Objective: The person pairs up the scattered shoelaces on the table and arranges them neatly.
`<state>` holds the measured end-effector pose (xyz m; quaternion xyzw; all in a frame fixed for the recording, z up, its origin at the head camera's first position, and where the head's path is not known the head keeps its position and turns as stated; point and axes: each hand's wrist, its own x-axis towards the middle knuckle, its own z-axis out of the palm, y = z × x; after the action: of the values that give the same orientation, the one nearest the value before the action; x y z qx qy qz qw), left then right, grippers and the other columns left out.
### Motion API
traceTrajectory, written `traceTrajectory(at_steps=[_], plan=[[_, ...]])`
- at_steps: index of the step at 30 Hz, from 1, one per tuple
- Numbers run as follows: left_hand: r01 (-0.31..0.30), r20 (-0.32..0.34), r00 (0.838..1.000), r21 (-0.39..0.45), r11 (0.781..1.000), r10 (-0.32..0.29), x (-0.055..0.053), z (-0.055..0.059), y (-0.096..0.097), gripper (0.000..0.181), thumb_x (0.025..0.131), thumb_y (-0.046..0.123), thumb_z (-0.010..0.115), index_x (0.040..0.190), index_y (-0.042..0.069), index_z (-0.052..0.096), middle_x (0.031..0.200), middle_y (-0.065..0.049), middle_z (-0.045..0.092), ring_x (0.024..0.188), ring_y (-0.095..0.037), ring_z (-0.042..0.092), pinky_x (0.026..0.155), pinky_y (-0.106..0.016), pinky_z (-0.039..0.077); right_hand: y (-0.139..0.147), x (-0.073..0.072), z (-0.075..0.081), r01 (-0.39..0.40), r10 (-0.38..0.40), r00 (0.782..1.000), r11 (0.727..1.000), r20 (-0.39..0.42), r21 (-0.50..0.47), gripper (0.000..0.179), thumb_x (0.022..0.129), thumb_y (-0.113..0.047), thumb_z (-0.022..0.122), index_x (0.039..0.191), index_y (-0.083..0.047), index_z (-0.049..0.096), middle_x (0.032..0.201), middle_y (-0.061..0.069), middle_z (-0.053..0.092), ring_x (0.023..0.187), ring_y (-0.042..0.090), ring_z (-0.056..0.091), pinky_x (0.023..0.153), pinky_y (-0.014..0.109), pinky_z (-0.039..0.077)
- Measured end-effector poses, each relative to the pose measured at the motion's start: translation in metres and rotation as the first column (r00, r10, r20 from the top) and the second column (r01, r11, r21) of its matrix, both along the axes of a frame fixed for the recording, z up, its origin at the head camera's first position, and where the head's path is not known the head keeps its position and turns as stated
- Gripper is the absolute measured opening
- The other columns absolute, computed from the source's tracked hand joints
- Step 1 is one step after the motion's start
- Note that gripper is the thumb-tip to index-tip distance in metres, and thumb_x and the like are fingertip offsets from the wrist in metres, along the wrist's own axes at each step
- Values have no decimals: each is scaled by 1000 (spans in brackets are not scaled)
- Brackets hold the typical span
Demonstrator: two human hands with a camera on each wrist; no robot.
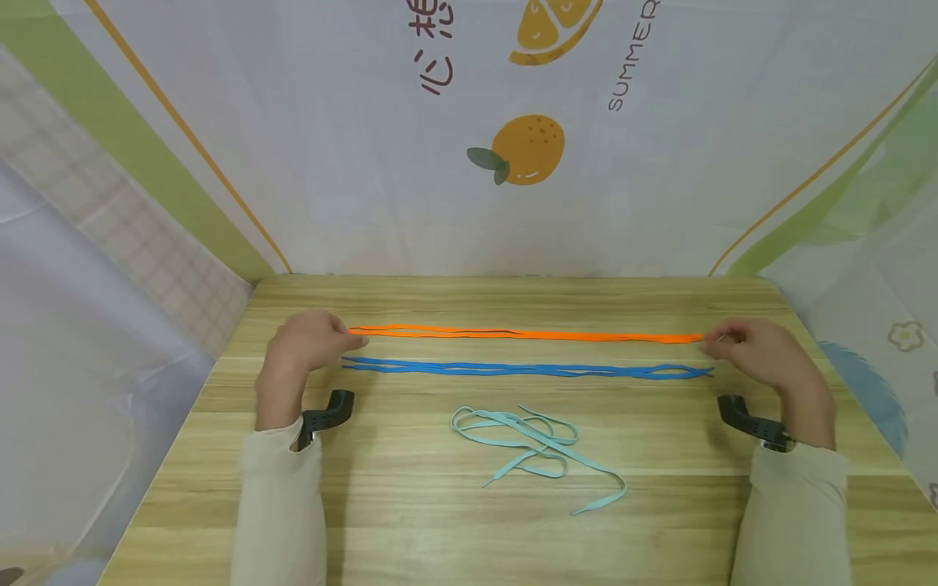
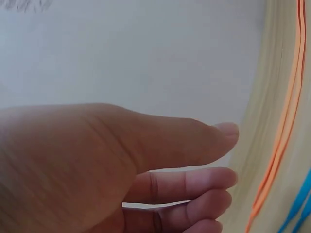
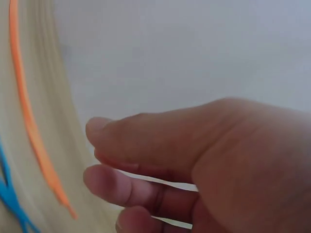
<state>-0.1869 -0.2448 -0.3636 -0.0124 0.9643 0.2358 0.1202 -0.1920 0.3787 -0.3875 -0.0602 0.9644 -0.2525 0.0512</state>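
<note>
An orange shoelace (image 1: pixel 572 335), folded double, stretches straight across the table. My left hand (image 1: pixel 304 342) hovers at its left end, and the left wrist view shows a gap between thumb and fingers with nothing held. At the right end is my right hand (image 1: pixel 755 352). In the right wrist view its thumb (image 3: pixel 146 136) lies close to the forefinger, the other fingers loosely bent, and the orange lace tip (image 3: pixel 68 206) lies apart from them. A blue shoelace (image 1: pixel 535 369), also doubled, runs parallel on the near side. Closer to me, a mint-green shoelace (image 1: pixel 506 418) lies in loose loops.
All the laces lie on a wood-grain table (image 1: pixel 410 521). A white printed cloth (image 1: pixel 366 179) hangs behind the table's far edge, with more cloth at both sides. Each wrist carries a black camera mount, one at the left (image 1: pixel 330 415) and one at the right (image 1: pixel 751 423).
</note>
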Motion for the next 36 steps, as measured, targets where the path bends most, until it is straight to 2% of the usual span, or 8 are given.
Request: traceTrajectory(at_steps=[5, 10, 16, 21, 24, 29, 33, 36], plan=[[28, -34, 999, -1, 1000, -28, 5, 7, 32, 30, 100, 38, 76, 89, 10, 77, 79, 2, 60, 73, -22, 55, 64, -37, 43, -27, 0, 12, -46, 45, 998, 999, -43, -8, 27, 108, -26, 73, 115, 0, 77, 99, 6, 71, 87, 22, 60, 75, 40, 50], [48, -51, 997, -27, 998, -49, 8, 10, 59, 25, 100, 34, 77, 89, 11, 79, 78, 2, 65, 71, -21, 57, 62, -37, 45, -57, -3, 16, -128, 127, 990, 992, -60, -1, 22, 106, -25, 74, 110, -3, 77, 95, 3, 69, 85, 21, 60, 74, 40, 49], [106, -75, 991, -75, 992, -111, 11, 9, 87, 21, 98, 30, 79, 93, 11, 81, 85, 1, 72, 73, -22, 62, 63, -37, 50, -101, -3, 18, -252, 251, 965, 968, -74, 5, 12, 102, -20, 79, 103, -8, 77, 86, -4, 69, 77, 17, 62, 71, 40, 51], [149, -63, 986, -123, 981, -157, 14, 3, 112, 17, 98, 29, 82, 90, 14, 81, 87, 1, 72, 74, -22, 64, 63, -37, 53, -130, 3, 17, -338, 339, 937, 941, -86, 24, 9, 100, -19, 81, 98, -11, 77, 83, -8, 68, 74, 12, 60, 69, 38, 50], [196, -66, 976, -141, 970, -207, 17, -2, 127, 16, 97, 28, 85, 88, 16, 80, 85, 3, 71, 73, -20, 64, 62, -37, 53, -145, 7, 16, -378, 378, 924, 926, -62, 13, 8, 100, -19, 82, 98, -13, 77, 82, -9, 68, 72, 11, 59, 68, 36, 50], [296, -64, 950, -127, 947, -306, 22, -13, 148, 22, 97, 27, 86, 80, 16, 75, 77, 6, 66, 69, -18, 61, 60, -35, 50, -168, 11, 10, -435, 435, 900, 900, -41, 4, 3, 98, -14, 80, 95, -15, 78, 81, -11, 67, 70, 9, 58, 68, 34, 50], [353, -60, 930, -123, 927, -362, 25, -21, 160, 24, 97, 21, 83, 75, 17, 74, 70, 7, 61, 63, -16, 56, 56, -31, 46, -185, 15, 1, -502, 503, 863, 864, -48, 37, 9, 97, -9, 79, 92, -16, 77, 78, -13, 64, 69, 7, 54, 67, 31, 48], [385, -62, 916, -140, 912, -397, 25, -26, 167, 28, 96, 16, 80, 69, 18, 71, 63, 7, 54, 59, -15, 50, 53, -29, 41, -199, 18, -5, -541, 542, 840, 840, -18, 42, 11, 97, -9, 79, 90, -18, 77, 76, -14, 62, 67, 5, 53, 63, 29, 47]])
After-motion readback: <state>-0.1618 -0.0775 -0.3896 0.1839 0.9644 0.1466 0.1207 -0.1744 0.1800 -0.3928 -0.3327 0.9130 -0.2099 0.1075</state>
